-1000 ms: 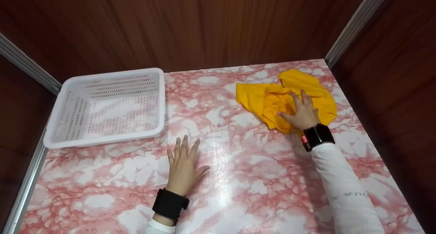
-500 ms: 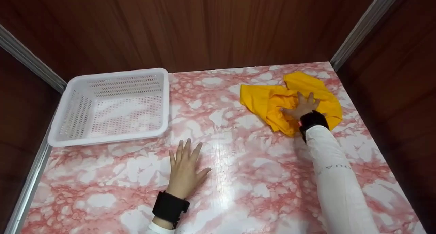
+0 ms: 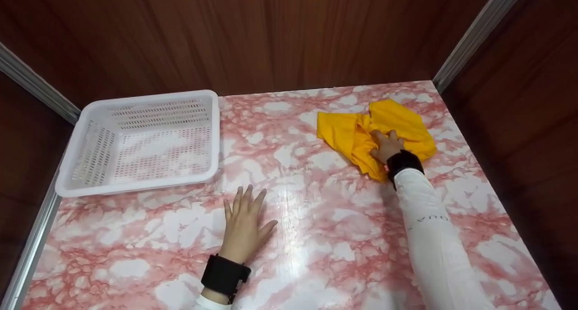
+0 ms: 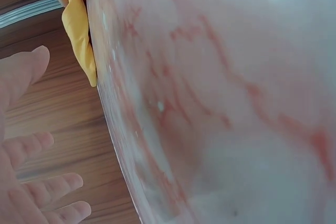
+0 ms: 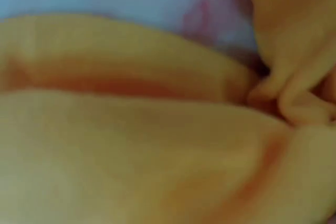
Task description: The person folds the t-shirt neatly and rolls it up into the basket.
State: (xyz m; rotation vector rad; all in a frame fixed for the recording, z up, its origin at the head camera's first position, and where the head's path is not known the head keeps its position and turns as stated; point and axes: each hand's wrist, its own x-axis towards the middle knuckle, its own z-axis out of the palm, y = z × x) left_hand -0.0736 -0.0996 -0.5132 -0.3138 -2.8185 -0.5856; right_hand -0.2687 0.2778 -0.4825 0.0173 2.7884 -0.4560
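Observation:
A crumpled yellow cloth (image 3: 397, 122) lies toward the far right of the table in the head view. My right hand (image 3: 387, 146) is on its middle, fingers bent into the fabric and gripping it; the fingertips are partly hidden by folds. Blurred yellow folds (image 5: 131, 150) fill most of the right wrist view, bunched at its right side. With fingers spread and nothing held, my left hand (image 3: 244, 231) is over the table in front of the basket. Its fingers (image 4: 58, 184) appear at the left of the left wrist view; whether they touch the table I cannot tell.
A white plastic basket (image 3: 212, 134) with slotted walls stands at the back left of the red-and-white marbled table (image 3: 289, 201). Dark wooden panels (image 3: 271, 39) rise behind the table and at both sides, with metal strips (image 3: 472, 34) at the corners.
My right hand has gone from spread fingers on the cloth to bent fingers gripping it. The cloth's right part has drawn inward a little. The left hand has stayed about where it was.

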